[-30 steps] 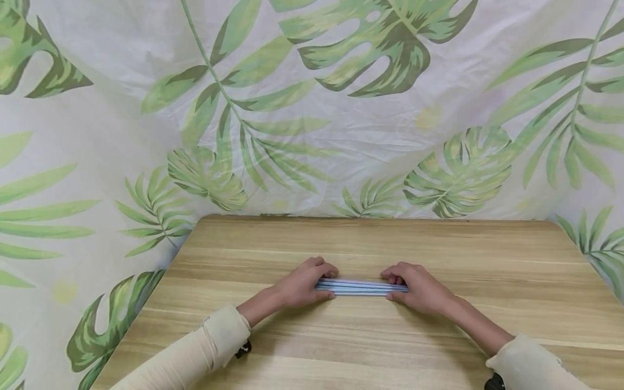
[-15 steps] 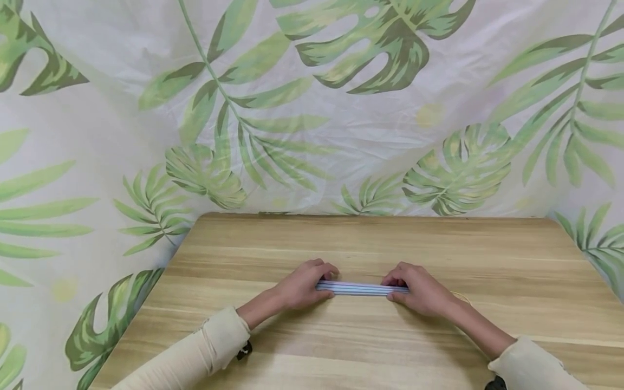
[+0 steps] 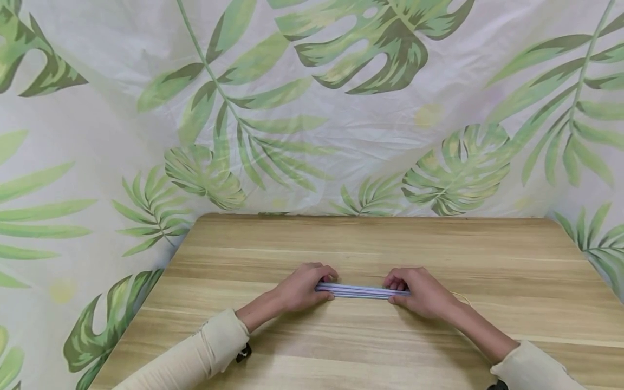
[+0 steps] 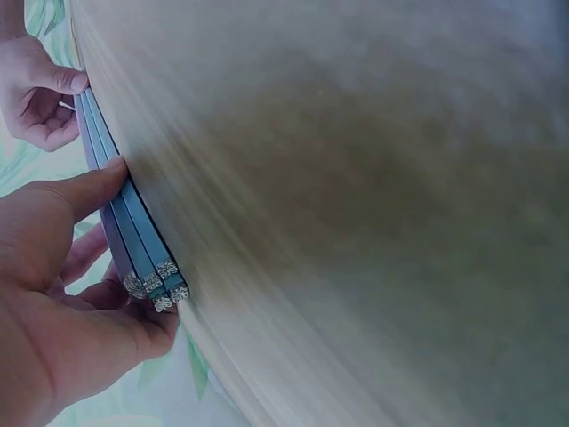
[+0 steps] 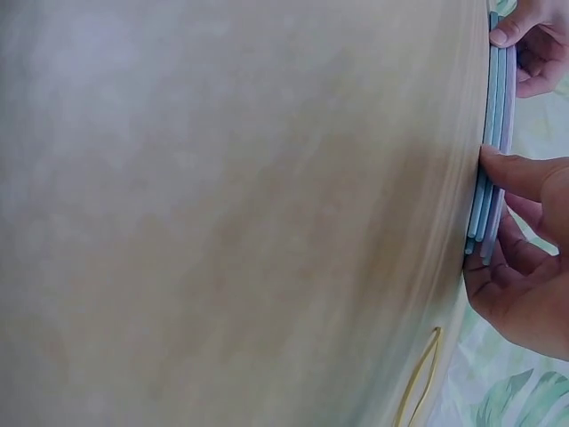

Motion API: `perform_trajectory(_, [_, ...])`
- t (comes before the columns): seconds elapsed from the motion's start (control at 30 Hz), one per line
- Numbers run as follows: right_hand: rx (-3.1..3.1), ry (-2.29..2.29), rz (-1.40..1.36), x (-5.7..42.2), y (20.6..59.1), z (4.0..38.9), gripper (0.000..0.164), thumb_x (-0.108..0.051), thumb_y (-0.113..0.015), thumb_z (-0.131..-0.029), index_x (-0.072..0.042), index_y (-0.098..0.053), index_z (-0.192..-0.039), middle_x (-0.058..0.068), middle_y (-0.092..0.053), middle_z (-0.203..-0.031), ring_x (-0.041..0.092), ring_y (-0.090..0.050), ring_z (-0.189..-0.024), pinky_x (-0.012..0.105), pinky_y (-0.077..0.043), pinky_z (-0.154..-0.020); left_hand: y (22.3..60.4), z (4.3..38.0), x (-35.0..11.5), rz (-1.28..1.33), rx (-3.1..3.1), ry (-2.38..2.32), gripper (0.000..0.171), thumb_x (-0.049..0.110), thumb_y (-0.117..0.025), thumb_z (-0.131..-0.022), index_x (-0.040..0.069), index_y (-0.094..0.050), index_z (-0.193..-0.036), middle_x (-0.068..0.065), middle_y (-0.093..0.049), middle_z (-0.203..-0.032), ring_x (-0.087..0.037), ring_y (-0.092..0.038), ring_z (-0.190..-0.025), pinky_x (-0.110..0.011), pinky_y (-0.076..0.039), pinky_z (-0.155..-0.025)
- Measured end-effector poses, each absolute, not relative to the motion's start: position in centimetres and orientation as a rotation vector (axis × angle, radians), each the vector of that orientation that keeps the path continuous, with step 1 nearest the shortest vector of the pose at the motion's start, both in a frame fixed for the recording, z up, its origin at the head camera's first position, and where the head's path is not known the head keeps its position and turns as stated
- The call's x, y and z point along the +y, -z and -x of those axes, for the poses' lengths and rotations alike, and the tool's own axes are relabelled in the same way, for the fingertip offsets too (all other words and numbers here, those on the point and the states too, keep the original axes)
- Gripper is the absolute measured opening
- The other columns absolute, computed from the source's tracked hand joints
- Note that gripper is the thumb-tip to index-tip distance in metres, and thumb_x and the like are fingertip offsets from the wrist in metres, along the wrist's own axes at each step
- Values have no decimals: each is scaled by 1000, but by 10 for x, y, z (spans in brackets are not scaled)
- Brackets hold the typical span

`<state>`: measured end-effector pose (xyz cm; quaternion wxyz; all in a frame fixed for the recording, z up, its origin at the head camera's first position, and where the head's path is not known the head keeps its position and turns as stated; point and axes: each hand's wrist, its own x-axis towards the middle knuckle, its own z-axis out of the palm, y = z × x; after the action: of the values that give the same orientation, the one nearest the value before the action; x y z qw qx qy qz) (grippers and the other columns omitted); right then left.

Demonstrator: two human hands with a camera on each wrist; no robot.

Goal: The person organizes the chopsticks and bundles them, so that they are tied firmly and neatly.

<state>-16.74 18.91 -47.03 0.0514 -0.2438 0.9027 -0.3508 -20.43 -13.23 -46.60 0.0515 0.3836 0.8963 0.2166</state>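
A bundle of blue and purple chopsticks [image 3: 361,291] lies crosswise low over the table, between both hands. My left hand [image 3: 301,288] grips one end, its thumb on the near side and its fingers behind. Silvery patterned butts [image 4: 158,285] stick out past that hand in the left wrist view. At the other end, my right hand [image 3: 420,292] holds the thinner tips [image 5: 478,240] between thumb and fingers; these tips are slightly uneven in length. Some of the chopsticks are hidden by the hands.
A thin yellow loop, like a rubber band [image 5: 430,365], lies on the wooden table [image 3: 370,346] beyond my right hand, partly covered by the forearm in the head view. A leaf-patterned cloth [image 3: 361,135] hangs behind the table's far edge.
The chopsticks, slightly fanned a second ago, lie closer together, with their blue and purple faces turned differently. Both hands keep their grip and have shifted very slightly toward the near side.
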Motion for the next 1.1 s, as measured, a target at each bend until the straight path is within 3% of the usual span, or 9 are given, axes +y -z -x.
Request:
perform_trajectory(0.57, [2799, 922, 757, 186, 467, 162, 9, -9, -83, -92, -14, -78, -97, -9, -64, -86, 2, -53, -76, 22, -46, -69, 465, 204, -131, -1162, 2697, -634, 22, 19, -83, -96, 10, -78, -115, 0, -74, -100, -5, -58, -82, -19, -49, -72])
perform_trajectory(1.1, [2806, 890, 734, 180, 463, 160, 12, -7, -82, -92, -13, -75, -99, -10, -70, -86, 2, -55, -76, 23, -48, -69, 459, 204, -128, -1119, 2709, -613, 29, 20, -85, -93, 11, -77, -120, 0, -78, -102, -5, -63, -84, -21, -52, -76])
